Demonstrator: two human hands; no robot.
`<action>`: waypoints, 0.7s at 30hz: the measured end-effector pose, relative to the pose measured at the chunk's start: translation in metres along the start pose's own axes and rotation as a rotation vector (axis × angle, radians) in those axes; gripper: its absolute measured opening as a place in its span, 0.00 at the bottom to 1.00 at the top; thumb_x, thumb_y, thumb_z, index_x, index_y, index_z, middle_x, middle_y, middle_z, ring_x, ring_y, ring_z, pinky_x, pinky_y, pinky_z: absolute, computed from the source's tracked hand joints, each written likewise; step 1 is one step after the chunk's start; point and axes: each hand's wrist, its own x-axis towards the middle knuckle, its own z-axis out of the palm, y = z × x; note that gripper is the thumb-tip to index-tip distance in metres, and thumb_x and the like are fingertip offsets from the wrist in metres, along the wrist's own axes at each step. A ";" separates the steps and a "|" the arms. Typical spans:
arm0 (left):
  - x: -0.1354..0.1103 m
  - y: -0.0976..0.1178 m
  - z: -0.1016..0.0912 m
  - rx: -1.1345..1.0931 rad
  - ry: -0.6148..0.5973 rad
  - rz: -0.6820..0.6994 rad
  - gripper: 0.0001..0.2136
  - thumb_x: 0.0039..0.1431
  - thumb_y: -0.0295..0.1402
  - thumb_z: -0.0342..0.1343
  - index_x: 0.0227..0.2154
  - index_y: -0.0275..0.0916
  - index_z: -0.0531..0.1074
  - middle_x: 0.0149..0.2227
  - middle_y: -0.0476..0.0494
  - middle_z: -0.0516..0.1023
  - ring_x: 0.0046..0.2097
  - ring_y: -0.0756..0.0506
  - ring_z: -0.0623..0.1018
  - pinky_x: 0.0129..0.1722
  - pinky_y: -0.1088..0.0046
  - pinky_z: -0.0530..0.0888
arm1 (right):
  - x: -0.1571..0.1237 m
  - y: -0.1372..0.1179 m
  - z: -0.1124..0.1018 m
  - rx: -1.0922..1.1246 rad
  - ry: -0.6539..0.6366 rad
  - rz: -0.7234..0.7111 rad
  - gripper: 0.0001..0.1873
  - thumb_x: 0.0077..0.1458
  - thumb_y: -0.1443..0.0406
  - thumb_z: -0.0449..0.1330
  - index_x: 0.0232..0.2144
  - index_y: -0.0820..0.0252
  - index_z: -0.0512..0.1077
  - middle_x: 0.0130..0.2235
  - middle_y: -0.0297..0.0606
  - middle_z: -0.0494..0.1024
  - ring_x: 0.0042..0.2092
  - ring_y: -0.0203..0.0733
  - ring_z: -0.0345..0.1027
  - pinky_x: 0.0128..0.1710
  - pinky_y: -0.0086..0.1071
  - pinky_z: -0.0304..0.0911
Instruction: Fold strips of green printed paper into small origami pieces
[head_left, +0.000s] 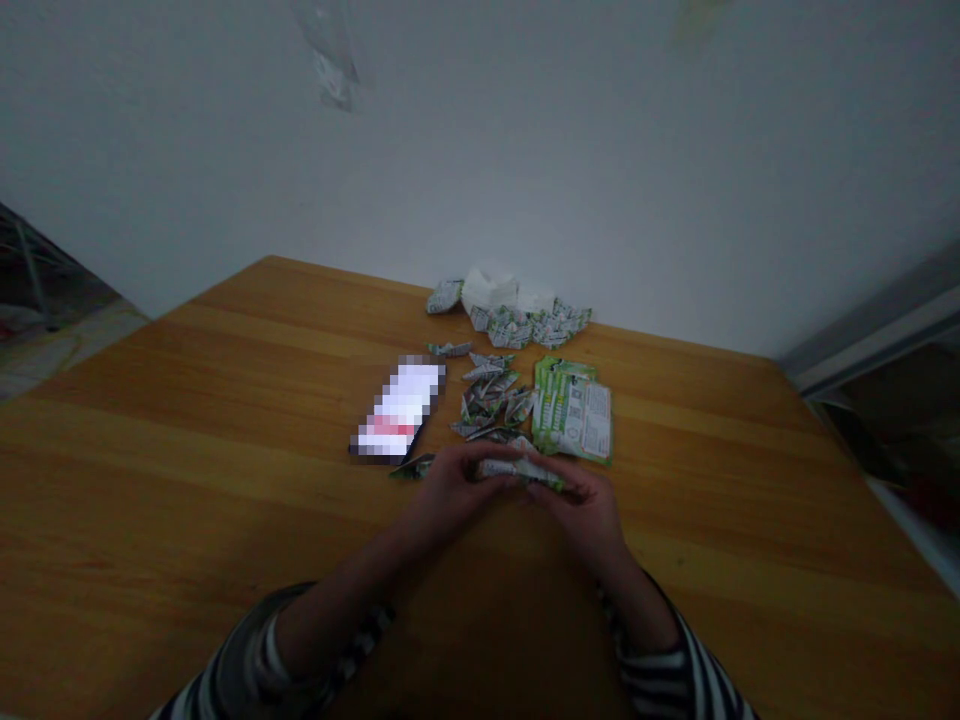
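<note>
My left hand point(450, 490) and right hand point(585, 510) are both closed in, fingertips pinching a folded strip of green-and-white printed wrapper point(517, 470) between them, low over the wooden surface point(225, 450); an even pinch from both ends should keep its creases sharp. At 12 o'clock lies a pile of similar folded pieces point(491, 400), with a printed green packet point(574, 410) at 1 o'clock, a pixelated bright rectangle point(397, 410) at 11, and a white paper heap point(491, 290) farther out at 12, near a plain grey wall point(480, 130).
</note>
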 end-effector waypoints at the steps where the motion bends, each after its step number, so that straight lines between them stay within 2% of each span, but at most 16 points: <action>1: 0.000 -0.001 0.000 0.033 -0.005 0.010 0.14 0.50 0.34 0.65 0.41 0.38 0.80 0.41 0.42 0.83 0.43 0.41 0.81 0.45 0.66 0.76 | 0.000 0.001 0.000 -0.036 0.010 -0.020 0.16 0.46 0.65 0.67 0.41 0.54 0.80 0.38 0.37 0.84 0.34 0.44 0.78 0.36 0.36 0.74; 5: -0.002 -0.008 -0.004 0.228 -0.009 0.121 0.11 0.55 0.29 0.60 0.41 0.42 0.80 0.39 0.43 0.83 0.39 0.43 0.81 0.41 0.67 0.76 | -0.004 0.004 -0.002 -0.263 0.053 -0.165 0.14 0.49 0.67 0.64 0.40 0.51 0.80 0.39 0.37 0.83 0.39 0.47 0.79 0.40 0.38 0.74; 8: -0.004 -0.012 -0.006 0.372 0.020 0.254 0.13 0.58 0.24 0.54 0.41 0.43 0.80 0.39 0.42 0.82 0.40 0.44 0.80 0.40 0.69 0.75 | -0.008 0.005 -0.004 -0.443 0.062 -0.305 0.15 0.52 0.69 0.62 0.41 0.50 0.80 0.40 0.37 0.83 0.41 0.46 0.78 0.43 0.38 0.72; 11: -0.006 -0.013 -0.006 0.428 0.060 0.324 0.11 0.59 0.26 0.54 0.38 0.43 0.80 0.48 0.40 0.78 0.44 0.44 0.79 0.42 0.69 0.75 | -0.011 0.003 -0.004 -0.495 0.117 -0.368 0.12 0.53 0.70 0.60 0.37 0.52 0.81 0.37 0.38 0.84 0.39 0.45 0.78 0.41 0.36 0.71; 13: -0.006 -0.012 -0.006 0.397 0.024 0.338 0.11 0.60 0.27 0.53 0.39 0.43 0.80 0.52 0.40 0.77 0.47 0.44 0.79 0.46 0.67 0.75 | -0.010 0.001 -0.004 -0.454 0.167 -0.336 0.11 0.53 0.70 0.59 0.33 0.52 0.81 0.35 0.38 0.83 0.37 0.44 0.77 0.38 0.35 0.70; 17: -0.004 -0.006 -0.008 0.266 -0.127 0.259 0.15 0.63 0.27 0.49 0.48 0.44 0.76 0.46 0.45 0.82 0.48 0.45 0.80 0.50 0.68 0.73 | -0.004 -0.001 -0.004 -0.293 0.223 -0.169 0.08 0.49 0.69 0.60 0.28 0.54 0.80 0.31 0.35 0.83 0.34 0.43 0.76 0.35 0.32 0.70; 21: -0.002 0.001 -0.009 0.164 -0.144 0.147 0.14 0.65 0.33 0.48 0.49 0.41 0.75 0.48 0.43 0.80 0.50 0.43 0.78 0.52 0.66 0.71 | 0.002 0.001 -0.007 -0.138 0.199 -0.007 0.04 0.47 0.64 0.64 0.25 0.59 0.78 0.22 0.33 0.79 0.22 0.37 0.69 0.22 0.27 0.64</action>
